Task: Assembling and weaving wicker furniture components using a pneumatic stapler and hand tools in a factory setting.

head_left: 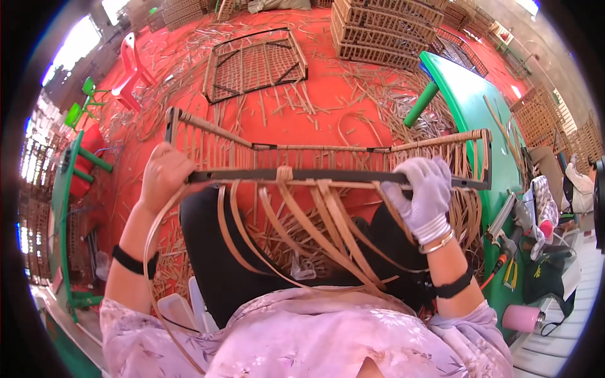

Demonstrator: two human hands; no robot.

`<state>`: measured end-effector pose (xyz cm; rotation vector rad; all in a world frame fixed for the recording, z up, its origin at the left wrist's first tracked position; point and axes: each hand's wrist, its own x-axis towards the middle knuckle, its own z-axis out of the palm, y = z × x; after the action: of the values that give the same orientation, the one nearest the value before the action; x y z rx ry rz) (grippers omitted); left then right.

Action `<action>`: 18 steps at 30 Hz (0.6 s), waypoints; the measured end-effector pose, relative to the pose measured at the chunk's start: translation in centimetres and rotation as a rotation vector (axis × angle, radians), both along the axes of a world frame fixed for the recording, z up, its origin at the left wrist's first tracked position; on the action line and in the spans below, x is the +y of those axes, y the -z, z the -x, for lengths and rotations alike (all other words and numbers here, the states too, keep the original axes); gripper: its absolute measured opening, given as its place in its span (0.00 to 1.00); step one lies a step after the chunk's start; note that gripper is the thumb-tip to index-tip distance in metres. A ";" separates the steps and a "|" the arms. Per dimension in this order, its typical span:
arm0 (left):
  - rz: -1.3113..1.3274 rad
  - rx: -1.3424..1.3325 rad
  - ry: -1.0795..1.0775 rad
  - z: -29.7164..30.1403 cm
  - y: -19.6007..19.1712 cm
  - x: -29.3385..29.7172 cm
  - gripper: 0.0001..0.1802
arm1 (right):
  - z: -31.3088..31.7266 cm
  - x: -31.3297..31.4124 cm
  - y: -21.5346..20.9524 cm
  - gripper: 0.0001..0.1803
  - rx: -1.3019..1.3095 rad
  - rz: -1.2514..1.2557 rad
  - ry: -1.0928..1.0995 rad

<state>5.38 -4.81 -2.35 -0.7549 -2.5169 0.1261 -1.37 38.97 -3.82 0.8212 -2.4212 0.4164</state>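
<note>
A woven rattan frame [315, 149] with dark metal edges stands across my lap. Its near dark bar [334, 176] runs between my hands. My bare left hand [167, 176] is closed round the left end of that bar, and a long loose rattan strip [153, 236] trails from beside it down past my forearm. Toward the bar's right end, my right hand [421, 195], in a pale lilac glove, has its fingers curled over the bar and its thumb below. Several flat rattan strips [328, 220] hang from the bar toward my lap. My fingertips behind the bar are hidden.
A second woven frame [255, 66] lies on the red floor ahead, among scattered strip offcuts. Stacked rattan crates [384, 34] stand behind it. At right is a green table [469, 107], with pliers [504, 217] and a pink bottle [522, 319] nearby. A red chair [130, 72] stands far left.
</note>
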 end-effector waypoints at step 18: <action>-0.060 -0.122 -0.365 -8.0 3.7 -6.2 0.16 | -3.2 -8.9 6.9 0.20 -0.036 0.128 -0.160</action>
<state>13.37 -11.00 -6.03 -0.2806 -2.7379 0.1317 1.79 30.11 -10.67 0.9605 -2.3412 0.6456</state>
